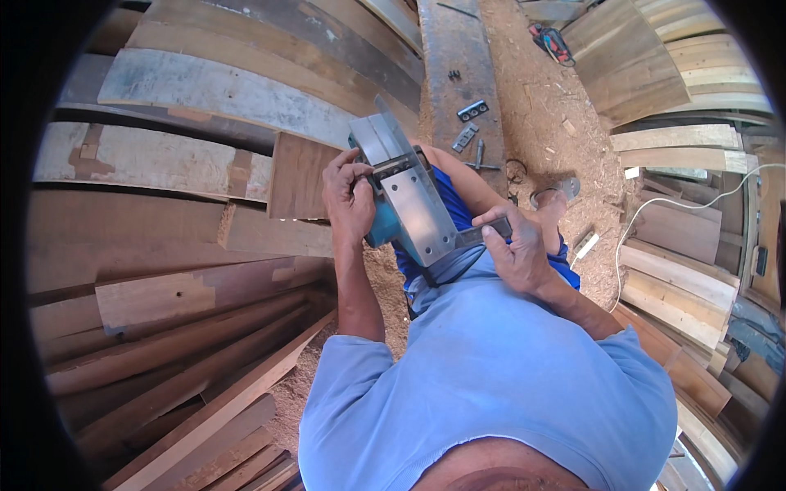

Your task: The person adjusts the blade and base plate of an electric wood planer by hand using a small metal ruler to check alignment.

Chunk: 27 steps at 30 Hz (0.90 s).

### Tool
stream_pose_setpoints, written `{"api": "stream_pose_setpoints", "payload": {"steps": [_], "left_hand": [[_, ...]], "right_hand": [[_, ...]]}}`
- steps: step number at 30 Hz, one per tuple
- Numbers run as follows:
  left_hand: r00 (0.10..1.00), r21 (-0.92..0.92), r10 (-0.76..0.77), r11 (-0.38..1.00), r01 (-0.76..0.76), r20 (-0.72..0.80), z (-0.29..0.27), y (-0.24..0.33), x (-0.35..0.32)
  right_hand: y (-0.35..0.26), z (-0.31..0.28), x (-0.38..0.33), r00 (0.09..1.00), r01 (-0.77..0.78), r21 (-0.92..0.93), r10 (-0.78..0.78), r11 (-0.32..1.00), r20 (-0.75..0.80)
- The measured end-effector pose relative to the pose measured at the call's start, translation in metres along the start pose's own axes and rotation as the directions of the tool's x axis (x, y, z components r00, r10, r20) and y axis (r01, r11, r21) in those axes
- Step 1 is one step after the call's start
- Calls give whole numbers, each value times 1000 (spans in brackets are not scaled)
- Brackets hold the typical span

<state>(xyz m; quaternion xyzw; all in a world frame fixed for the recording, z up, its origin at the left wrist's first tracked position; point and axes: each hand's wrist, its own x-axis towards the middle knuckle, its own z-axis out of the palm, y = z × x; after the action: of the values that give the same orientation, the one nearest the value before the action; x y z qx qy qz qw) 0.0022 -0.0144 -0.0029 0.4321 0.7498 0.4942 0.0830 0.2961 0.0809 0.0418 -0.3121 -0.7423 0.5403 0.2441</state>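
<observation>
Resting upside down across the person's lap, an electric planer (407, 196) with a teal body shows its bright metal sole plate to the camera. The left hand (348, 196) clasps the tool's side, fingers curled shut around the housing near the blade slot. The right hand (517, 250) pinches a dark flat tool (483, 235) pressed against the sole's rear edge. Judged from this, blade adjustment or servicing is in hand; the next move calls for steady bracing and careful turning at the fastener. Beyond lie a timber beam (458, 61) bearing small metal parts (472, 110), stacked planks (164, 245) at left, and sawdust-covered ground (540, 106).
</observation>
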Motion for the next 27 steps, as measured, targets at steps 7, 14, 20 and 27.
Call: {"api": "stream_pose_setpoints", "payload": {"steps": [7,14,20,27], "left_hand": [[998,17,52,998,-53,41,-1,4,4],[998,141,50,989,-54,33,-2,9,3],[997,172,-27,984,38,-70,4,12,-1],[997,152,-44,987,53,-58,3,12,0]], "right_hand": [[-4,-1,0,1000,-19,19,19,1000,9],[-2,-4,-1,998,-50,4,50,999,48],[-4,-2,-5,1000,-22,8,22,1000,3],[-6,-4,-12,1000,-9,9,8,1000,15]]}}
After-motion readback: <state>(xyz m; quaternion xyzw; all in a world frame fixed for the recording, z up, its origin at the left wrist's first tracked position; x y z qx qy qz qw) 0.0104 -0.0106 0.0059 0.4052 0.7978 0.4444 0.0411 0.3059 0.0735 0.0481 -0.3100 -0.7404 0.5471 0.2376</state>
